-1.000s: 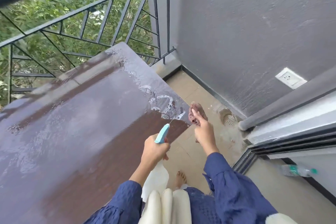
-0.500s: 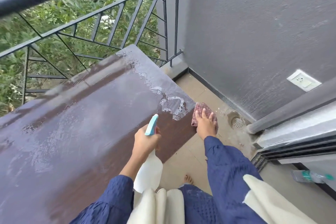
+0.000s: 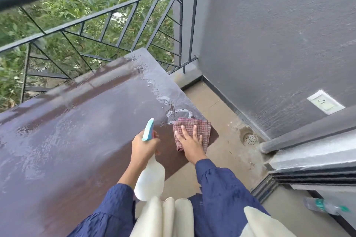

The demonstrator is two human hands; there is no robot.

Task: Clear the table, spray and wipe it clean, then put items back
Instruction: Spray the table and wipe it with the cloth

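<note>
A dark brown table (image 3: 77,131) fills the left and middle of the head view, bare and wet with streaks and foam near its right corner. My left hand (image 3: 143,145) grips a white spray bottle (image 3: 151,177) with a light blue nozzle, held above the table's near right edge. My right hand (image 3: 190,143) lies flat, fingers spread, pressing a pink checked cloth (image 3: 200,128) onto the table's right corner just below the foam.
A dark metal railing (image 3: 107,19) with greenery behind it borders the table's far side. A grey wall (image 3: 269,34) with a white socket (image 3: 325,102) stands right. The floor has a drain (image 3: 249,138), and a plastic bottle (image 3: 325,207) lies at lower right.
My right hand has brought the cloth from beside the table's corner up onto the tabletop and flattened on it. My left hand with the spray bottle has shifted slightly left.
</note>
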